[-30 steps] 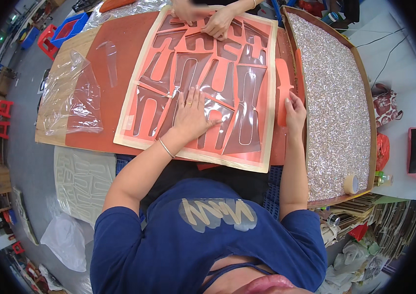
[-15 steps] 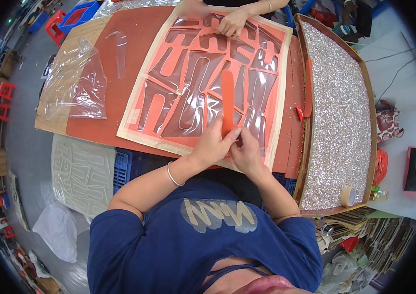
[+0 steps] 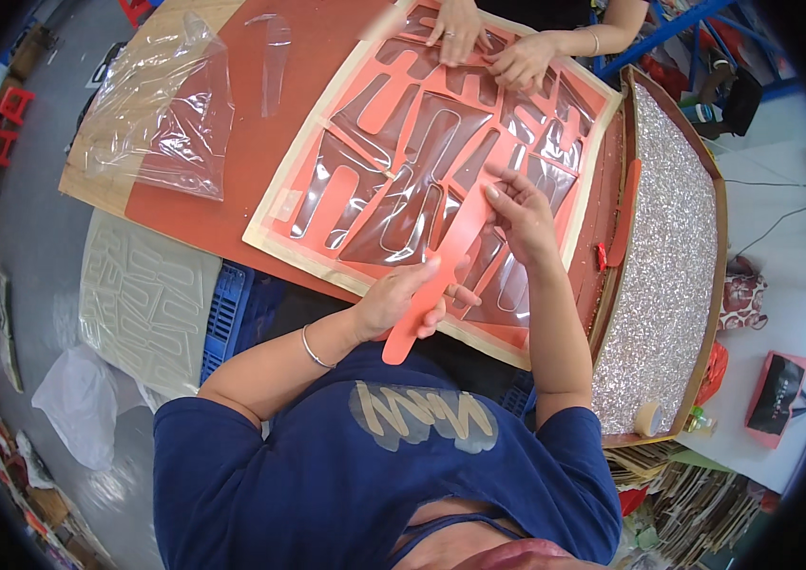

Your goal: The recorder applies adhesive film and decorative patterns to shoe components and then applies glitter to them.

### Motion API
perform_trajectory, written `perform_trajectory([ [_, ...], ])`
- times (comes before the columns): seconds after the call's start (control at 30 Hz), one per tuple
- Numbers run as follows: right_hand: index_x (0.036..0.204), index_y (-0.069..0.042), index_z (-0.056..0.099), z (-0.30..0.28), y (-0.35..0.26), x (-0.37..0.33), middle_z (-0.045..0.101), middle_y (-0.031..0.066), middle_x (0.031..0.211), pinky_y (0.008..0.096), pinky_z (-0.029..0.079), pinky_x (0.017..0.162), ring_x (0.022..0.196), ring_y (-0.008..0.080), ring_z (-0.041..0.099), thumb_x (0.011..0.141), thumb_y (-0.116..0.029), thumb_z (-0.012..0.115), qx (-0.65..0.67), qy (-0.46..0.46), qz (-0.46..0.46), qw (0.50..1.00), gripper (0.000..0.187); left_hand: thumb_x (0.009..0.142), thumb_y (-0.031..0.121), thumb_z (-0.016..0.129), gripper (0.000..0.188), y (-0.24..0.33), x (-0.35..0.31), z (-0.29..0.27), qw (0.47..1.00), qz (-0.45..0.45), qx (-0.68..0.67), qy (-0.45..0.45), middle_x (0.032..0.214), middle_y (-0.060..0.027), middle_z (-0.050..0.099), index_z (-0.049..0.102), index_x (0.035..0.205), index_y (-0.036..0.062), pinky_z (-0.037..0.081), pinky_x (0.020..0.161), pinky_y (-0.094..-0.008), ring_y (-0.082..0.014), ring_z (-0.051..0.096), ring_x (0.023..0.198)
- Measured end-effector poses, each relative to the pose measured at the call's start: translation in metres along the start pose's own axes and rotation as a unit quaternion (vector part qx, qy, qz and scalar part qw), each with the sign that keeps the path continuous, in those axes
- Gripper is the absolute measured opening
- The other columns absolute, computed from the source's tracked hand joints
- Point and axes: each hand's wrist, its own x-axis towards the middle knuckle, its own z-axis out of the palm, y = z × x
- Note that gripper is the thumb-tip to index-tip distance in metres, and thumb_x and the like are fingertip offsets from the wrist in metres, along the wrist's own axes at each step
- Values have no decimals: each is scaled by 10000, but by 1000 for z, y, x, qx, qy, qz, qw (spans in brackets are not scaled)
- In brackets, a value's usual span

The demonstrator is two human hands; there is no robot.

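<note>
Over the near part of the panel I hold a long coral strip (image 3: 448, 258) with rounded ends, slanting from lower left to upper right. My left hand (image 3: 398, 296) is closed around its lower part. At the strip's upper end, my right hand (image 3: 525, 217) pinches the edge between thumb and fingers. Beneath lies a large cream-bordered panel (image 3: 272, 217) in coral, covered with shiny clear film and several elongated cut-out shapes. Across the table, another person's two hands (image 3: 525, 63) rest on the panel's far part.
A crumpled clear plastic sheet (image 3: 170, 133) lies on the table's left. At the right stands a shallow tray of silver glitter (image 3: 669, 256), with a tape roll (image 3: 648, 418) at its near end. A pale sheet with raised shapes (image 3: 142, 304) sits lower left, beside a blue crate (image 3: 225, 309).
The strip has swung from upright to a slant, closer to my body. My right hand has moved up to its far end. The other person's hands have shifted over the panel.
</note>
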Motion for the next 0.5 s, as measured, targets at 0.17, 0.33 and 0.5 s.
perform_trajectory([
  [0.17, 1019, 17, 609, -9, 2, 63, 607, 29, 754, 216, 498, 527, 590, 102, 582, 883, -128, 641, -36, -14, 27, 999, 201, 1012, 311, 360, 421, 10, 4, -18, 972, 22, 170, 160, 922, -174, 648, 503, 1199, -37, 559, 573, -282, -163, 643, 634],
  [0.33, 1036, 24, 627, -8, -6, 127, 588, 22, 754, 227, 510, 544, 614, 98, 570, 881, -116, 640, -171, -9, -4, 985, 209, 985, 232, 415, 335, 43, 14, -32, 902, -29, 337, 269, 733, -137, 652, 560, 933, -65, 549, 504, -287, -170, 643, 550],
  [0.5, 1011, 33, 638, -4, 4, 159, 576, 11, 751, 222, 503, 529, 620, 88, 546, 871, -127, 655, -242, 27, -9, 970, 213, 964, 225, 437, 357, 42, 23, -35, 865, -57, 395, 304, 626, -131, 641, 592, 819, -61, 529, 465, -292, -175, 628, 483],
])
